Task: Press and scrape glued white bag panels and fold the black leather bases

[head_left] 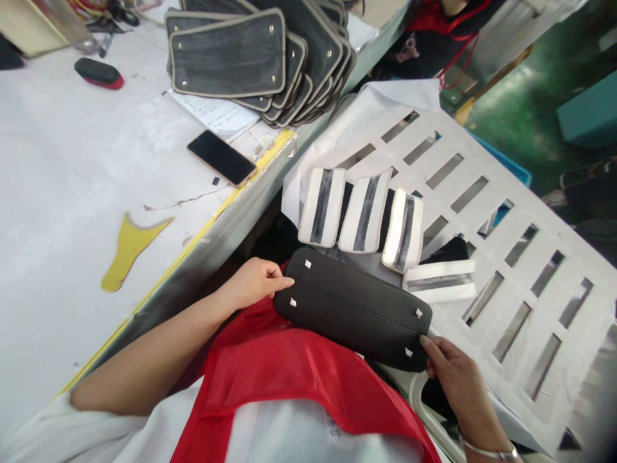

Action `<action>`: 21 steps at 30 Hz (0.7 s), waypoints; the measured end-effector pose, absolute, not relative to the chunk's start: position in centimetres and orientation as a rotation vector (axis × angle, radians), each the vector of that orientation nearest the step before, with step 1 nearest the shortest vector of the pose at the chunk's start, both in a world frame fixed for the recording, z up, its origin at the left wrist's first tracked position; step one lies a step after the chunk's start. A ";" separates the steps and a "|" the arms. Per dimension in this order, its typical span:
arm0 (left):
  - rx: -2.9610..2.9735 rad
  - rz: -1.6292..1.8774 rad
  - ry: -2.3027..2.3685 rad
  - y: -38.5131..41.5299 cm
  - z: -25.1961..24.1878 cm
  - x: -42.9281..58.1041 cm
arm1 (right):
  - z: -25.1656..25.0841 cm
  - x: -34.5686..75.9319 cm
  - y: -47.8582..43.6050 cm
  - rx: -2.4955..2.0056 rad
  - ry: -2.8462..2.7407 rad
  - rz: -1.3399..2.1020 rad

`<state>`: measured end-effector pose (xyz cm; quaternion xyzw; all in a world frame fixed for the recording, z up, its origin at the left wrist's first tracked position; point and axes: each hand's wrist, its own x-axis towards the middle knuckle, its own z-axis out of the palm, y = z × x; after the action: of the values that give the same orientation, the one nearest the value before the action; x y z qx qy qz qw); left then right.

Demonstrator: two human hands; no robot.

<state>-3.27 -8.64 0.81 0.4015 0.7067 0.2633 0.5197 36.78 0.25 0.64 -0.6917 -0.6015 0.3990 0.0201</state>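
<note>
A black padded panel with rounded corners, a lengthwise seam and metal prongs near its corners, a bag base by its look [354, 308], is held over my lap. My left hand [263, 280] pinches its left end between thumb and fingers. At the opposite end, my right hand [446, 360] grips the lower right corner, thumb on top. Just beyond the panel lie several white pieces with a dark central strip, one of them a white striped piece [321, 207] at the left and another striped piece [439, 281] at the right.
On the white table [58, 193] at left are a stack of dark panels [229, 54], a phone [222, 157], a yellow template [132, 247] and a black-and-red brush-like object [99, 72]. A white slotted surface [515, 270] spans the right. Behind it stands part of another person [434, 38].
</note>
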 end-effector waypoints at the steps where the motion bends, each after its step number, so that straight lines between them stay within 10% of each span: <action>1: 0.959 0.642 1.684 -8.7 0.8 -3.3 | 0.6 36.8 0.1 -2.147 -1.860 1.229; 21: 0.901 0.740 1.661 -9.2 0.2 -3.0 | 0.1 37.3 0.0 -2.138 -1.859 1.242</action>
<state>-3.04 -9.16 0.18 0.3770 0.6951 0.3097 0.5280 37.34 -0.02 0.12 -0.6908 -0.6009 0.4014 0.0241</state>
